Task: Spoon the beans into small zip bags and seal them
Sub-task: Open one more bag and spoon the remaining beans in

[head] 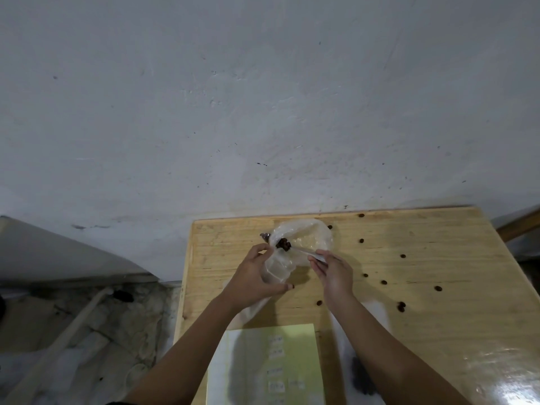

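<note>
I judge filling barely begun, sealing outstanding: my left hand (257, 280) pinches a small zip bag (276, 268) open, my right hand (333, 270) grips the spoon (304, 250), loaded with beans (283, 244), near its mouth.

We can read no text in this scene. Small white labels (276, 386) on the pale green sheet (304, 352) are too blurred for us to make out.
</note>
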{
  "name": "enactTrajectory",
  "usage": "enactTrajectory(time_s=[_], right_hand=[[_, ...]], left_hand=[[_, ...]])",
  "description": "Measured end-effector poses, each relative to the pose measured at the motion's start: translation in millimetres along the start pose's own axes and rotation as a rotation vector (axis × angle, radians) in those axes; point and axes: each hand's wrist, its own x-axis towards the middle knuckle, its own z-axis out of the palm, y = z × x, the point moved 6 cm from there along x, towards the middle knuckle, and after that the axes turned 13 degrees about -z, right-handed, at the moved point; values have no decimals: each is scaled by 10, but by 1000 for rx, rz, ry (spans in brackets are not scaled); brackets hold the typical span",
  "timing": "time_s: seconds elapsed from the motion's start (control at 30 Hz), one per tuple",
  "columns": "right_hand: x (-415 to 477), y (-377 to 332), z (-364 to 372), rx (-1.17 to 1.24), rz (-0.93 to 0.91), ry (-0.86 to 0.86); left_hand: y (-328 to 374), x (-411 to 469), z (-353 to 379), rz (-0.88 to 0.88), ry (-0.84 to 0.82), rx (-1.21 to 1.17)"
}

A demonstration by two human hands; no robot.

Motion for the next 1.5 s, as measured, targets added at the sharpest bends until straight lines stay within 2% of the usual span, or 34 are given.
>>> enactTrajectory(time_s=[0.2, 0.57, 0.8, 0.87, 1.03, 1.3, 1.5], right_hand=[[7, -58, 16, 35, 17, 9], [20, -395, -216, -74, -113, -18], [-40, -653, -249, -106, -216, -71], [-81, -694, -199, -160, -273, -141], [-311, -724, 71, -411, -457, -452], [-241, -927, -148, -551, -780, -250], [-299, -628, -85, -819, -919, -360]], left_hand=[[19, -20, -74, -17, 57, 12], [56, -7, -28, -27, 203, 102], [72, 22, 18, -33, 229, 163], [78, 29, 28, -26, 231, 165], [85, 16, 46, -8, 233, 191], [88, -6, -19, -7, 250, 196], [92, -49, 7, 8, 246, 179]])
